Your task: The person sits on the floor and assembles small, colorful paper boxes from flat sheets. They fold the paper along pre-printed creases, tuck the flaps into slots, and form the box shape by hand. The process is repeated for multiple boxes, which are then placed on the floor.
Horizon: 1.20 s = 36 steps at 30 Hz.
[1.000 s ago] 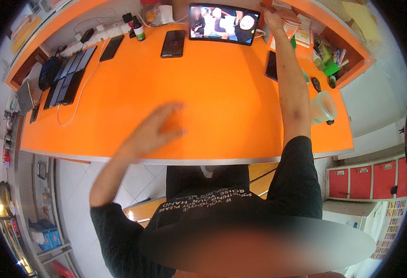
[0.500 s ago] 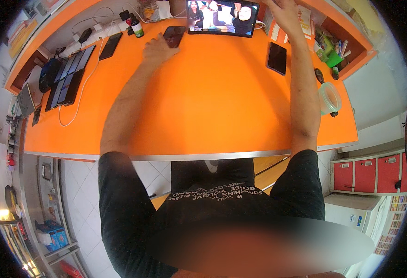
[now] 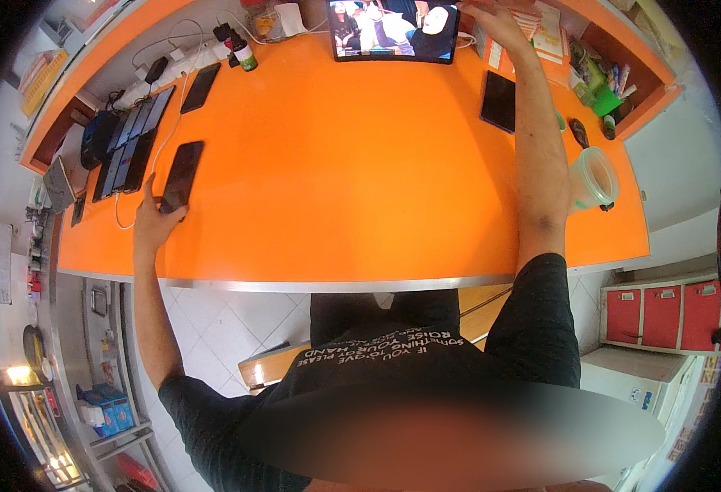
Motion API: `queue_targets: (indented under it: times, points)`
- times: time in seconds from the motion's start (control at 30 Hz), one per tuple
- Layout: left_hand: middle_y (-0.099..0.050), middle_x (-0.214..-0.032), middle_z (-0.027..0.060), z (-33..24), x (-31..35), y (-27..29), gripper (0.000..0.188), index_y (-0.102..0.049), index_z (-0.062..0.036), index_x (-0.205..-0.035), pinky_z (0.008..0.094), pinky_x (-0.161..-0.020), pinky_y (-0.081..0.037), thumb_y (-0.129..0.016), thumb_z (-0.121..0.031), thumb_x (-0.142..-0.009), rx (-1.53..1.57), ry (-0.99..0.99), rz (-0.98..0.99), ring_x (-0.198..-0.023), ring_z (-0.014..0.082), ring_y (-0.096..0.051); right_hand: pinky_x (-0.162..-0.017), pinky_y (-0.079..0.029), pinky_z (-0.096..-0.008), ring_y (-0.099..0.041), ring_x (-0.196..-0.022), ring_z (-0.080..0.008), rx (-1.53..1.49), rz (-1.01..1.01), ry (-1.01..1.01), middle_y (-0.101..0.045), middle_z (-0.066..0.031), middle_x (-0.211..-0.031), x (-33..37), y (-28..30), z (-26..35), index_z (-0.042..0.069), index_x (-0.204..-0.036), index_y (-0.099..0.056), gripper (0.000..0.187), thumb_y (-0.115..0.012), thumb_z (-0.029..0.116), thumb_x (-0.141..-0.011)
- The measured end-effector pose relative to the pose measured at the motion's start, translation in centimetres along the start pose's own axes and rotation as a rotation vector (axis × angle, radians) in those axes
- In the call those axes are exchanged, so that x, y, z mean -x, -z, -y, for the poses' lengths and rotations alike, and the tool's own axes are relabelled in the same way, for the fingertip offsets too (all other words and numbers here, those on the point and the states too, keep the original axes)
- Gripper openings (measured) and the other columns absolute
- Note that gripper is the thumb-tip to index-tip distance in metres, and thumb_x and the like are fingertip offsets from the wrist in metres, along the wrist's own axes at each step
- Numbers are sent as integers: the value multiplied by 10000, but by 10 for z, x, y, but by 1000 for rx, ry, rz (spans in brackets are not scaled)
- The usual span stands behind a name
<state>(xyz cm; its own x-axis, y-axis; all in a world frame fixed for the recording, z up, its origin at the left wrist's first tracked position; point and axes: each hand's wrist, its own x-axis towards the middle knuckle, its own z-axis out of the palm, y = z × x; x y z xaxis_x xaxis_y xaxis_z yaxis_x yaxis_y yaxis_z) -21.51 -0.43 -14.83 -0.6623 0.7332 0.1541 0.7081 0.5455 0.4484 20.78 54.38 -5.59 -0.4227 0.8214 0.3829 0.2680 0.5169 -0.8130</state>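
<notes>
My left hand (image 3: 157, 220) grips the lower end of a dark smartphone (image 3: 184, 168) on the left part of the orange table, thumb on one side and fingers on the other. At the far side stands a tablet (image 3: 393, 59) with a lit screen showing people. My right hand (image 3: 498, 26) reaches to the tablet's upper right edge, fingers stretched out; the frame's top cuts close to them, and whether they touch the tablet I cannot tell. Beside my right forearm lies another dark phone (image 3: 497, 100), partly covered by the arm.
At left sit a folding device with lit screens (image 3: 123, 156), a white cable and another phone (image 3: 200, 88). A dark bottle (image 3: 244, 56) stands behind. To the right are a clear tub (image 3: 595, 178), a green holder with pens (image 3: 605, 101) and papers. The table's metal-trimmed edge (image 3: 336, 286) runs before me.
My left hand has brought the smartphone from beside the tablet toward the near left of the table. The right hand remains by the tablet. The whole view has shifted slightly.
</notes>
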Motion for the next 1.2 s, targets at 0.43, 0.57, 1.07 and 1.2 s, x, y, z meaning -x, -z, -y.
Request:
queue_targets:
  times: [0.43,0.57,1.07,1.2]
  points:
    - [-542,-1416,171,-106,-104,-35,815,-468,-83,-1443,475,-1106,-371,-741,-524,-815,-254,-409,-126,-1337,338,-481,-1034,-476,-399,-513,-1289,-275,88,82,94,-545,-187,-1387,-24,-2,-8,17,-1443,-453,872,-842,416,-771]
    - [-521,-1427,211,-162,-176,-98,812,-448,-18,-1446,418,-1133,-354,-722,-501,-854,101,-519,-1,-1368,335,-456,-1045,-466,-407,-494,-1325,-283,304,111,51,-523,-203,-1421,-25,-16,34,41,-1480,-410,945,-766,570,-783]
    - [-690,-1155,102,-288,-304,-219,472,-571,8,-1260,313,-912,-515,-782,-161,-874,1085,-607,321,-1044,178,-655,-1036,-416,-492,-500,-1285,-364,108,467,-109,-528,-205,-1393,-119,-30,2,55,-1400,-507,740,-546,629,-935]
    - [-695,-1117,68,-284,-306,-228,310,-617,-5,-1180,326,-899,-511,-725,-118,-913,1091,-564,324,-1009,161,-652,-1012,-423,-486,-509,-1252,-355,122,488,-54,-538,-197,-1358,-118,-51,7,54,-1380,-516,726,-556,623,-931]
